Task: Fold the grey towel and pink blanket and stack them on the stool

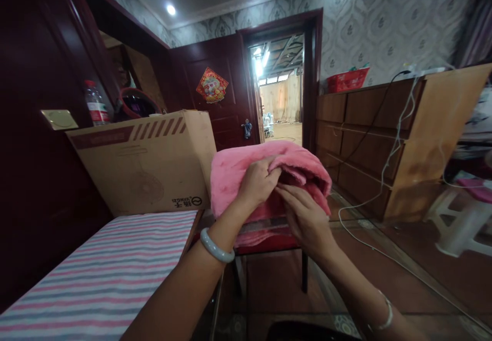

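A thick, fluffy pink blanket (232, 177) lies folded in a bulky stack on a chair with a red seat (265, 247). My left hand (258, 181) is closed on the near edge of its upper fold, fingers bent into the pile. Just to the right and a little lower, my right hand (307, 218) grips the blanket's edge below the opening, its fingertips close to the left hand's. Between the layers, the fold gapes toward the right side. Part of the right thumb is hidden.
A striped cloth-covered surface (107, 274) lies at left, with a large cardboard box (154, 166) behind it. A wooden drawer cabinet (403, 146) bearing a red basket (348, 80) stands right. A white cable (357, 233) trails over the floor near a white stool (457, 223).
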### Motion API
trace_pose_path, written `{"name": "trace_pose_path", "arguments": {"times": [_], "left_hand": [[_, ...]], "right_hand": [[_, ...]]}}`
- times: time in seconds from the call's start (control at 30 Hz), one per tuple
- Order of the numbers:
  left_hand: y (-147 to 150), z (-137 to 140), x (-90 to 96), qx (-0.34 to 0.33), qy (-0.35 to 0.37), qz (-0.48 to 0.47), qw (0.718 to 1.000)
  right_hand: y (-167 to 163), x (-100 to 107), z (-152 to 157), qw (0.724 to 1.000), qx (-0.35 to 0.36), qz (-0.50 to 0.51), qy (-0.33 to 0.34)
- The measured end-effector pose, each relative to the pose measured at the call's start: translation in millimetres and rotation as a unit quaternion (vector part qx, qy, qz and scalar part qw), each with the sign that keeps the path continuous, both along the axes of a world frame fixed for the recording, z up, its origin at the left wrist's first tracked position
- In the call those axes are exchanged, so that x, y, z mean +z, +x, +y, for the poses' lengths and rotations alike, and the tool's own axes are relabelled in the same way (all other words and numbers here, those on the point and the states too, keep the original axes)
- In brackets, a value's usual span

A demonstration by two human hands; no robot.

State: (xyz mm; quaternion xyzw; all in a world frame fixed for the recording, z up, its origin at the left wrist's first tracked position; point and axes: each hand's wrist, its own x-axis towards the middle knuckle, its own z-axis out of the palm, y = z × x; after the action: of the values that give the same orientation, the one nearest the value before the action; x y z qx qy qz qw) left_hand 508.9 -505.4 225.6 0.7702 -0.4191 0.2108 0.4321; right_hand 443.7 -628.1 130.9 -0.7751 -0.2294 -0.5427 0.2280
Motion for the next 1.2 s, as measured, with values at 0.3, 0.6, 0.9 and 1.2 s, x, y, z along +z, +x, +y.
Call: {"name": "trace_pose_path", "arguments": {"times": [0.3, 0.6, 0.9, 1.2], "left_hand": [[-4.2, -1.8, -7.0, 0.000, 0.016, -0.056, 0.998], [-15.1, 5.5, -24.2, 0.128, 0.229, -0.168, 0.950], [-24.6, 32.6, -37.7, 0.154, 0.388, -0.294, 0.860], [-23.0, 64.0, -29.6, 0.176, 0.359, -0.257, 0.880]], "right_hand": [[40.8, 19.8, -29.6, 0.943, -0.231, 0.178, -0.162], [24.0, 11.7, -24.4, 0.953, -0.178, 0.161, -0.186], [-27.6, 35.4, -51.9, 0.990, -0.118, 0.037, -0.065], [58.0, 18.7, -62.3, 0.957, -0.125, 0.176, -0.194]]}}
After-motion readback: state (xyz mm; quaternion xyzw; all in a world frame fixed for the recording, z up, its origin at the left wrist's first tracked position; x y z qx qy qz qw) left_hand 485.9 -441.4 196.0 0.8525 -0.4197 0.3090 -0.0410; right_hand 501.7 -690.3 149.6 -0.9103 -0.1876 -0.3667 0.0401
